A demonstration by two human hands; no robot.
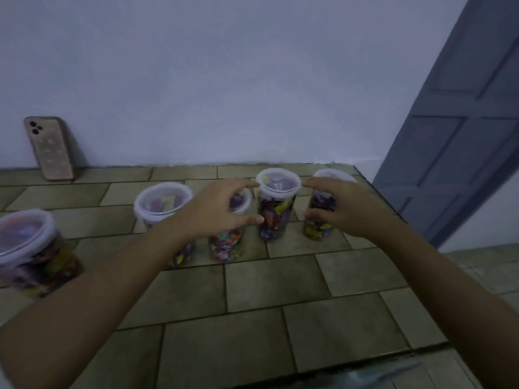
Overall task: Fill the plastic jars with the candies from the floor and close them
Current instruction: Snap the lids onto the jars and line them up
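The lidded jar (pixel 278 203) stands upright, flanked by both hands: left hand (pixel 222 209) nearer, fingertips seemingly at its rim; right hand (pixel 339 209) just beside it (both spread, gripping nothing).

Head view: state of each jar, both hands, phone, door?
Far-left jar: full, lidded.
Second jar: full, lidded.
Third jar: full, lidded.
Fourth jar: full, lidded.
Fifth jar: full, lidded.
Left hand: touches fourth jar, grip unclear.
Right hand: open, beside it.
Phone: leaning on wall.
Door: unclear.
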